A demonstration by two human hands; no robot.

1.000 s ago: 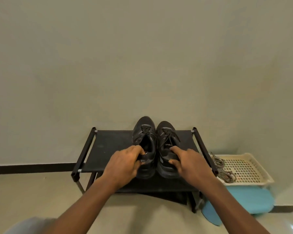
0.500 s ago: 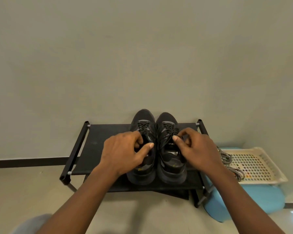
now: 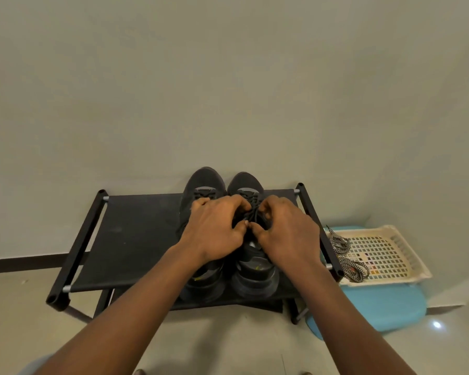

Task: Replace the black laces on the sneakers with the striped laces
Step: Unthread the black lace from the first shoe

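Two black sneakers stand side by side on a black shoe rack (image 3: 136,239), toes toward the wall: the left sneaker (image 3: 205,182) and the right sneaker (image 3: 247,185). Both my hands are over the right sneaker's tongue. My left hand (image 3: 214,231) and my right hand (image 3: 284,231) each pinch the black lace (image 3: 251,215) at its knot, fingertips almost meeting. Two coiled black-and-white striped laces (image 3: 339,242) lie in a cream tray to the right.
The cream perforated tray (image 3: 390,253) sits on a light blue stool (image 3: 385,307) right of the rack. A plain wall rises directly behind the rack. Pale tiled floor lies in front.
Both hands moved forward from the sneakers' heel openings to the laces of the right sneaker and closed on its black lace. The view has shifted closer.
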